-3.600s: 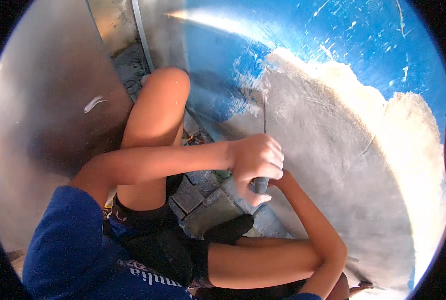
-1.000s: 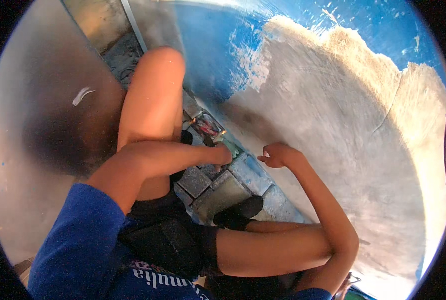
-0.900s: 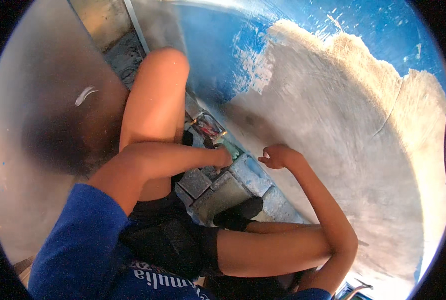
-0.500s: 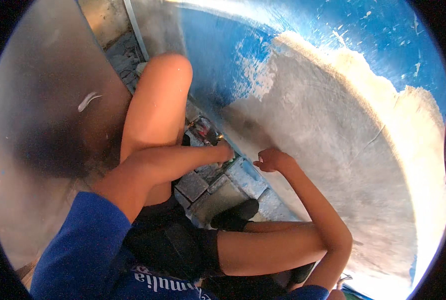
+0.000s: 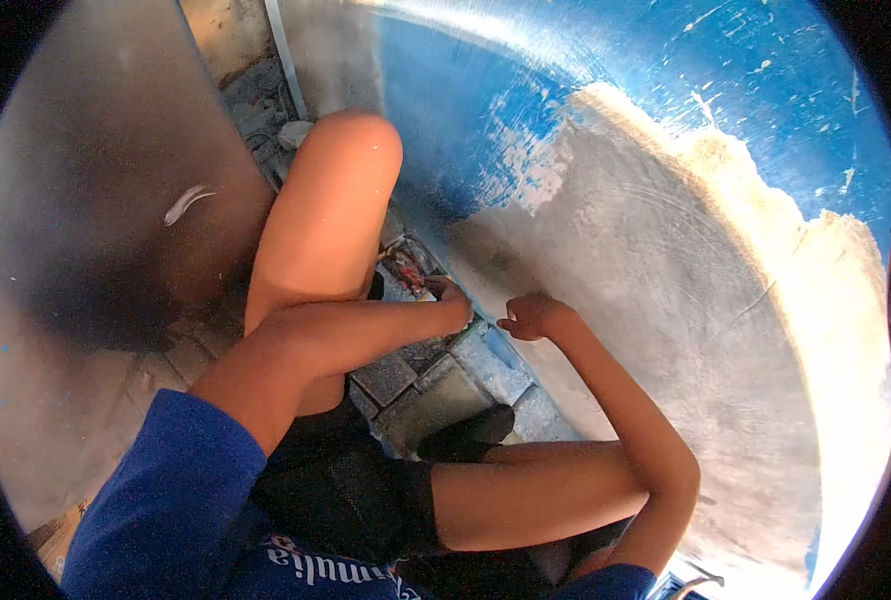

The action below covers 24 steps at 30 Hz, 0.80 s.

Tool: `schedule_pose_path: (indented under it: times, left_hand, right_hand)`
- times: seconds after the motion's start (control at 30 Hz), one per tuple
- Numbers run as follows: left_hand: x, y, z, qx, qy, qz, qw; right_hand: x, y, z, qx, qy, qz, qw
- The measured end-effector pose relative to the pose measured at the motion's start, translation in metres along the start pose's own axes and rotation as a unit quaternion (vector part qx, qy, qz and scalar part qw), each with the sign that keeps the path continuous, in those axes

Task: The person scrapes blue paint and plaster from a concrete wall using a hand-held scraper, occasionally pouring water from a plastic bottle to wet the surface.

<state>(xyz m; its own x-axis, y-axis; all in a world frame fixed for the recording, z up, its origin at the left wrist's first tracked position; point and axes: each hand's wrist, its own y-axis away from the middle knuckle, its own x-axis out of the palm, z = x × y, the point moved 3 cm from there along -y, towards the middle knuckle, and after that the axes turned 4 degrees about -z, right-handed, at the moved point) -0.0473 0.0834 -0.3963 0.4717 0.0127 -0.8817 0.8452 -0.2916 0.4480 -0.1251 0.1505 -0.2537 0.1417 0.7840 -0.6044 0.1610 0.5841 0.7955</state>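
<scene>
My left hand (image 5: 453, 304) is low over the paving beside the wall's foot, its fingers curled inward. What it holds, if anything, is too small and shaded to make out. Just beyond its fingertips lies a small reddish item (image 5: 407, 270) on the ground, its kind unclear. Close by on the right, my right hand (image 5: 536, 317) is closed with bent fingers, in front of the bare patch of wall. Anything inside it is hidden. A narrow gap separates the two hands.
A curved-looking wall (image 5: 656, 240) with peeling blue paint rises close on the right. On the left stands a brown panel (image 5: 106, 130) with a pale mark. Grey paving blocks (image 5: 386, 374) lie below, between my bent legs. A dark shoe (image 5: 469, 434) rests on them.
The view has shifted slightly. My left hand's fingers have moved a little, and the reddish item shows more plainly. My right hand has come slightly closer to the left one.
</scene>
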Motion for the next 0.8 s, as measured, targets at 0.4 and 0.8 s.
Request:
schedule_pose_path:
  times: [0.4, 0.8]
  left_hand:
    - [-0.008, -0.002, -0.001, -0.039, -0.055, 0.082, 0.994]
    - [-0.126, 0.068, -0.035, -0.072, 0.001, 0.131, 0.989]
  right_hand:
    - [0.001, -0.037, -0.008, -0.052, -0.022, -0.109, 0.992]
    - [-0.035, -0.003, 0.001, -0.055, -0.084, -0.168, 0.981]
